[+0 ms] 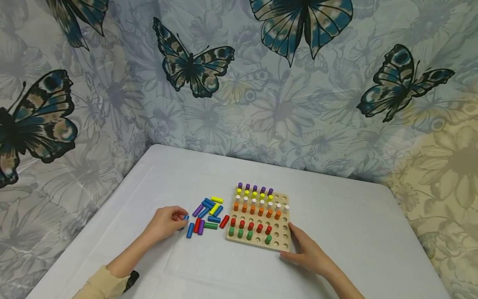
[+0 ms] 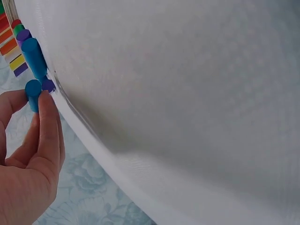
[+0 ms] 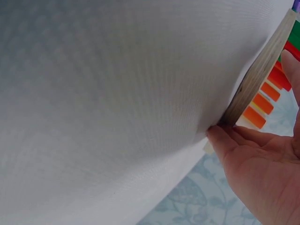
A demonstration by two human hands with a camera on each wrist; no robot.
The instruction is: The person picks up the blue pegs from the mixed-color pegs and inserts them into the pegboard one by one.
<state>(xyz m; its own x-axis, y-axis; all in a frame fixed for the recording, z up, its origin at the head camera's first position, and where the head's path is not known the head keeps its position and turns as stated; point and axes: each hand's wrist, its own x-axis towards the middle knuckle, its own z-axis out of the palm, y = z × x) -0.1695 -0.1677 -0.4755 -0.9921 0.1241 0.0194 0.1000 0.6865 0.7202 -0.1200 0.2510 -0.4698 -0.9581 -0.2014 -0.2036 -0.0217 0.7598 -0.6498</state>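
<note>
"So, the head view: which step?"

"Apparently fetching a blue peg (image 1: 186, 217). The left grip (image 1: 168, 223), at the pegboard (image 1: 270, 246)'s nine o'clock, pinches it beside the loose pegs (image 1: 214, 219); fingers partly cover it. The right grip (image 1: 307, 251) clamps the board's corner, four o'clock."

"Next move?"

"Probably calls for carrying it toward three o'clock and standing it in the bare row of holes (image 1: 259, 222) between orange pegs (image 1: 261, 212) and red pegs (image 1: 259, 228)."

"Left wrist?"

"Peg at nine o'clock between thumb and fingertip; board cut off at ten."

"Right wrist?"

"Board edge at two o'clock, cut off; its holes can't be made out."
</note>
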